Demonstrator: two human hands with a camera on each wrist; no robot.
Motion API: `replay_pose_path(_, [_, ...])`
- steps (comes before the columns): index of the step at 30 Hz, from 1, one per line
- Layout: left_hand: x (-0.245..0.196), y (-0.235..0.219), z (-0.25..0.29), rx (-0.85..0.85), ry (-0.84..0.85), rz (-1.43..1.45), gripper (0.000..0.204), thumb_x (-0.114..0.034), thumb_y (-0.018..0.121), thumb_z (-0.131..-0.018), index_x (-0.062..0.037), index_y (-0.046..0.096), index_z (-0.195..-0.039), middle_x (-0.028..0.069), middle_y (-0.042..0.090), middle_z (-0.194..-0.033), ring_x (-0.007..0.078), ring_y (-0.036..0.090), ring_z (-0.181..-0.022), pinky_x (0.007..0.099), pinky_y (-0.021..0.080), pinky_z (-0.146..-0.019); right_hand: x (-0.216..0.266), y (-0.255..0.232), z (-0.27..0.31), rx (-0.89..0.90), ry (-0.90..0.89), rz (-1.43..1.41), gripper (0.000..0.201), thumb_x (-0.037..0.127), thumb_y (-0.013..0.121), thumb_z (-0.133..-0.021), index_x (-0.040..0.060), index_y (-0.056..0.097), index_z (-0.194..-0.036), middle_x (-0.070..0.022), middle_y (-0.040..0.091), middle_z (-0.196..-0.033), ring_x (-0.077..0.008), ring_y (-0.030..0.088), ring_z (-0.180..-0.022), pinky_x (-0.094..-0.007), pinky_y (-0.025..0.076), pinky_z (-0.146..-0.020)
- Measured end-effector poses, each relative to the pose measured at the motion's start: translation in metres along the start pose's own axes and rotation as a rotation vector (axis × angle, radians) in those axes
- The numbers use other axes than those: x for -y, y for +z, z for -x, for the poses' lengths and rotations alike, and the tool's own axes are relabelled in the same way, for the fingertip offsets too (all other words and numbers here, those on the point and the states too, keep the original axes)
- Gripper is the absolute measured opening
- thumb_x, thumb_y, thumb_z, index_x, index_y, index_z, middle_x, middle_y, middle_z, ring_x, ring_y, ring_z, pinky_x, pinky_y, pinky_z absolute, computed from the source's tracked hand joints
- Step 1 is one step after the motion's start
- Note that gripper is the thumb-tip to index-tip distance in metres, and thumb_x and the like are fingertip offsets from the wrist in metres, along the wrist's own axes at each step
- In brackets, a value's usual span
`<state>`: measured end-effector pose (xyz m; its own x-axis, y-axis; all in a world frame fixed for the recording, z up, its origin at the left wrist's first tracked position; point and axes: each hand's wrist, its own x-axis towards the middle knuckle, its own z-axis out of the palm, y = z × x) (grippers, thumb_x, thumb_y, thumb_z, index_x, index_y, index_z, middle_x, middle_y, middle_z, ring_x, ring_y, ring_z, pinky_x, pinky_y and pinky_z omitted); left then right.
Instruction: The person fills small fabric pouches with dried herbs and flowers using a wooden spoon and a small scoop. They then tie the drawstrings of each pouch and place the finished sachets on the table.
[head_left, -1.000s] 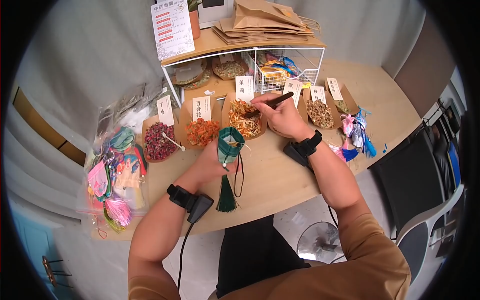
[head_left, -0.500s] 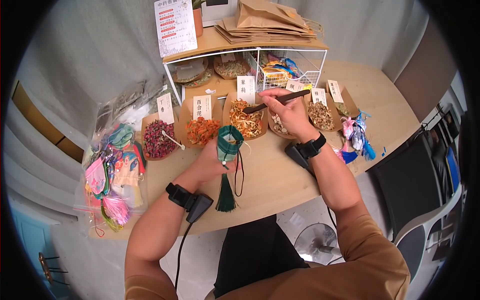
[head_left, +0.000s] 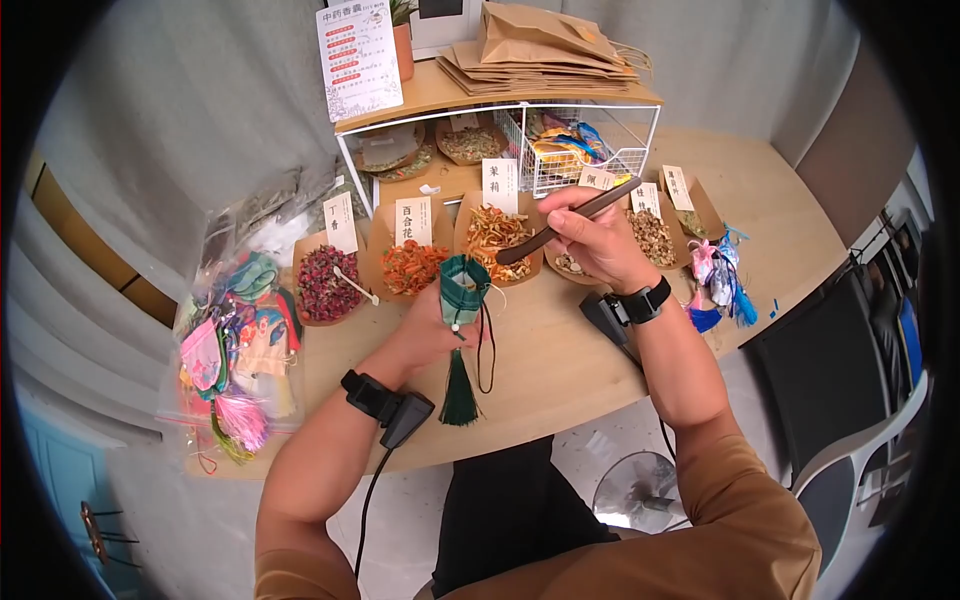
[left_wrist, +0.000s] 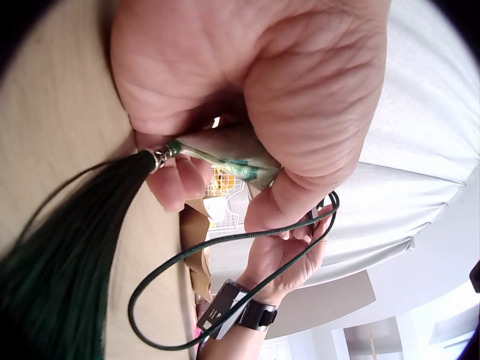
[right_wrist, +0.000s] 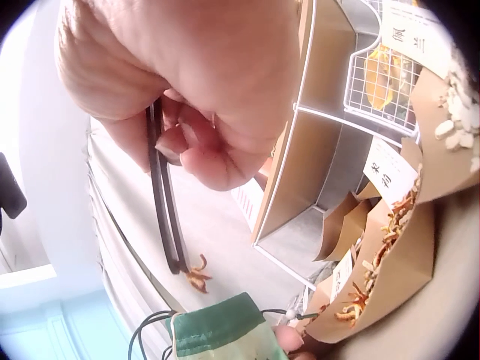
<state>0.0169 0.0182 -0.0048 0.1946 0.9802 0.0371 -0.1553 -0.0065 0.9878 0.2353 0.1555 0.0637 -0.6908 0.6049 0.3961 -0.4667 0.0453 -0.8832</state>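
My left hand grips a green drawstring sachet with its mouth open and upward; a dark green tassel and a cord loop hang from it. My right hand holds dark tweezers slantwise, tip down and left. In the right wrist view a curled orange-brown dried petal shows at the tweezers' tip, just above the sachet's rim. Behind them sits a brown paper tray of yellow-orange dried petals with a label card.
To the left lie trays of orange petals and dark red buds with a small white scoop. More labelled trays stand right. A plastic bag of colourful sachets lies far left, a white-framed shelf behind.
My right hand has lifted the tweezers out of the yellow-orange petals and brought their tip back toward the sachet's mouth. My left hand keeps its grip on the sachet.
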Motion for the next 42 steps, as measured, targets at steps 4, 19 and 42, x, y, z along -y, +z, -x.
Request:
replay_pose_path(4, [-0.002,0.004,0.001,-0.026,-0.012,-0.016,0.051,-0.010,0.079,-0.072,-0.0074,0.049,-0.113,0.0018,0.058,-0.100,0.0148,0.063,-0.086,0.0314,0.055,-0.074,-0.002,-0.001,0.000,0.066,0.095,-0.052,0.015,0.006,0.064,-0.090,-0.0015,0.066,-0.103,0.0012,0.055,-0.072,-0.0063,0.048,-0.059,-0.0203,0.037,-0.052])
replay_pose_path(19, [-0.005,0.005,0.001,0.009,0.026,-0.118,0.054,-0.005,0.079,-0.071,-0.0057,0.053,-0.118,-0.0008,0.060,-0.101,0.0107,0.059,-0.091,0.0297,0.054,-0.078,-0.015,-0.004,-0.005,-0.082,0.124,-0.057,0.011,0.015,0.065,-0.092,0.0036,0.065,-0.094,0.0011,0.056,-0.070,-0.0055,0.043,-0.055,-0.0224,0.039,-0.049])
replay_pose_path(42, [-0.007,0.002,0.002,0.095,-0.003,-0.005,0.062,-0.007,0.067,-0.072,-0.0025,0.047,-0.131,0.0065,0.060,-0.108,0.0139,0.060,-0.090,0.0274,0.052,-0.074,-0.040,-0.010,-0.007,-0.066,0.058,0.817,0.018,0.018,0.070,-0.087,0.0012,0.072,-0.093,-0.0047,0.070,-0.076,-0.0098,0.059,-0.064,-0.0264,0.048,-0.060])
